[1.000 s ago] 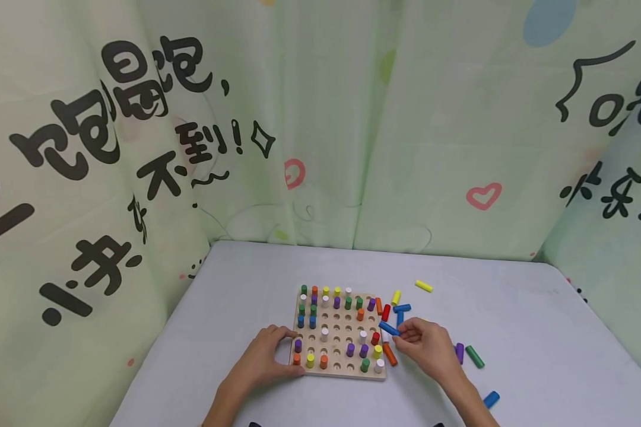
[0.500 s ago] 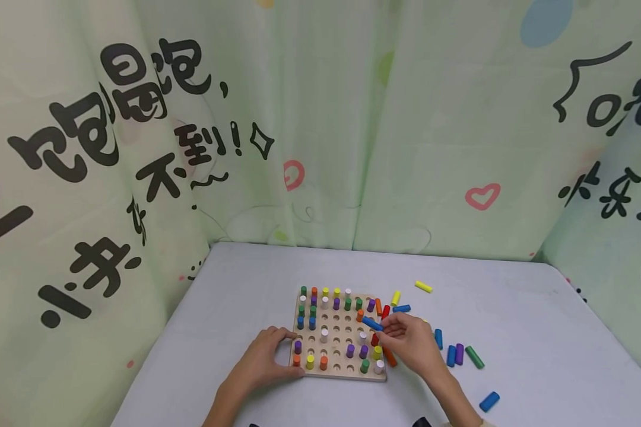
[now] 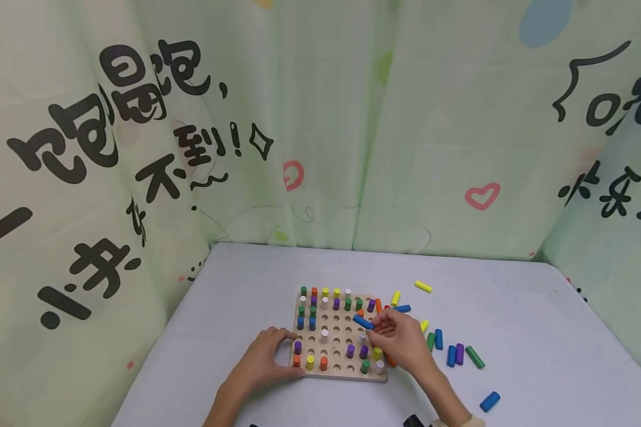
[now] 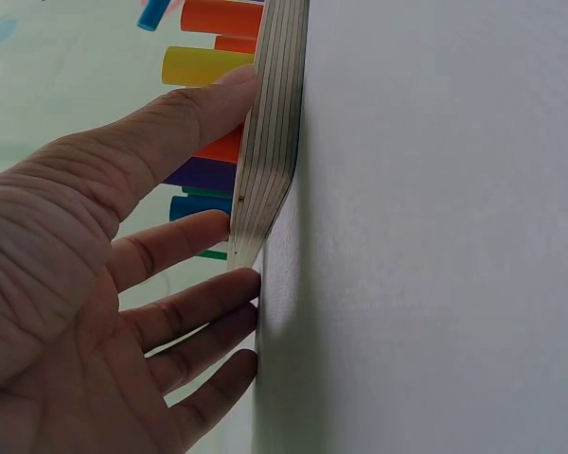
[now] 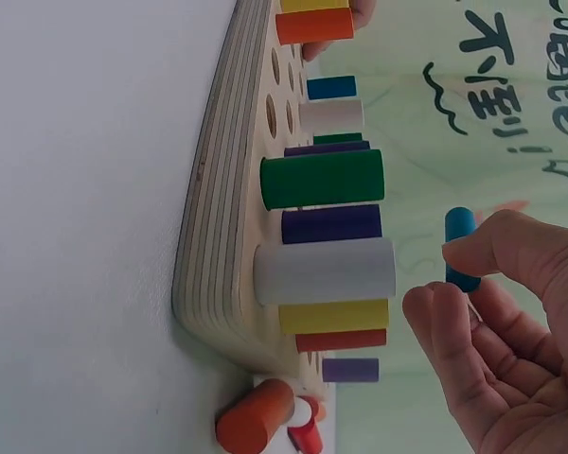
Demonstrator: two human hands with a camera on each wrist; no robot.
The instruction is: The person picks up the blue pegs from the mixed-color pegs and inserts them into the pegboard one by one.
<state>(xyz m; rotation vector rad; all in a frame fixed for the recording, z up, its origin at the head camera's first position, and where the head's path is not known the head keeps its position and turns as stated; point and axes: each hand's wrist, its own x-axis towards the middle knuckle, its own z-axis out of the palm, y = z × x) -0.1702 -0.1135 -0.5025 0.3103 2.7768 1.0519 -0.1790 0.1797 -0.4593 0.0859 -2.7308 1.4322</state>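
Note:
A wooden pegboard lies on the table, with upright pegs in several colours around its edges and bare holes mostly in the middle. My left hand steadies its near left corner. The left wrist view shows the thumb at the front edge and the fairly straight fingers spread along the left side. Above the board's right part, my right hand pinches a blue peg between thumb and fingertips. That peg is tilted in the head view and apart from the standing pegs in the right wrist view.
Loose pegs lie right of the board, among them a yellow peg, a purple peg and a green peg. Another blue peg is nearer the front. A printed curtain hangs behind the white table.
My right hand has carried the blue peg leftward from the board's right edge to over the holes. The left hand stays at the corner.

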